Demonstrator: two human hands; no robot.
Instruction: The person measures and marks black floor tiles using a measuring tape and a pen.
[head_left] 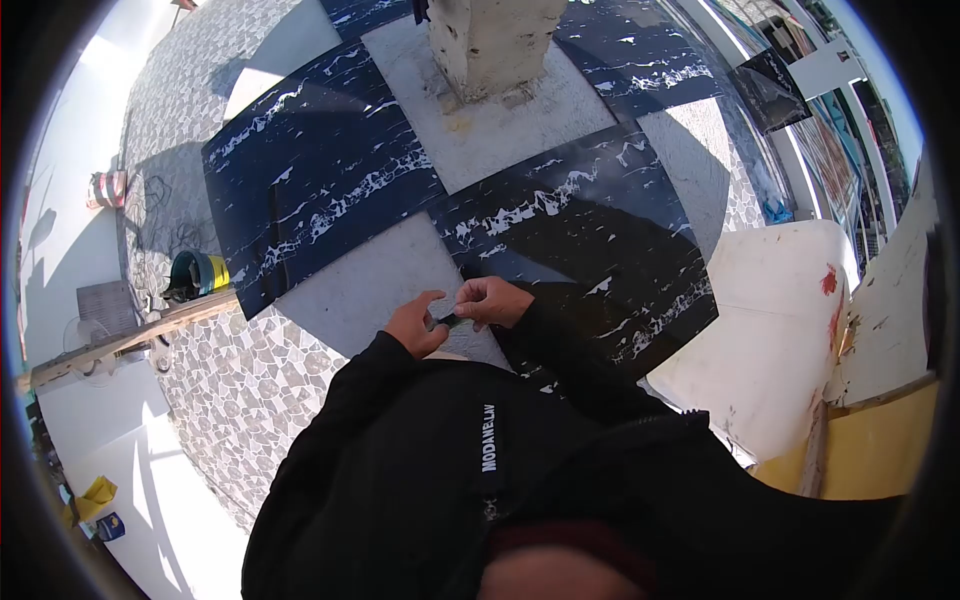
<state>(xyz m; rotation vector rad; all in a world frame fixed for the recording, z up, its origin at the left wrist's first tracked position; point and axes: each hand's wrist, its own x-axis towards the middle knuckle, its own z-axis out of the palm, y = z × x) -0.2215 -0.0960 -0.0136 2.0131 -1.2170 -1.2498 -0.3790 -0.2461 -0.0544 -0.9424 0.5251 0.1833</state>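
A yellow-banded bucket [214,272], its dark contents hard to make out, is beside a wooden plank [130,341]; the left hand [416,324] has thumb and forefinger curved apart around a small item [443,321], too small to identify, between both hands. The right hand [494,302] presses thumb and fingertips together at the item; the right sleeve [560,350] partly hides a black marbled slab [620,210]; the pillar [492,45] is cut off above.
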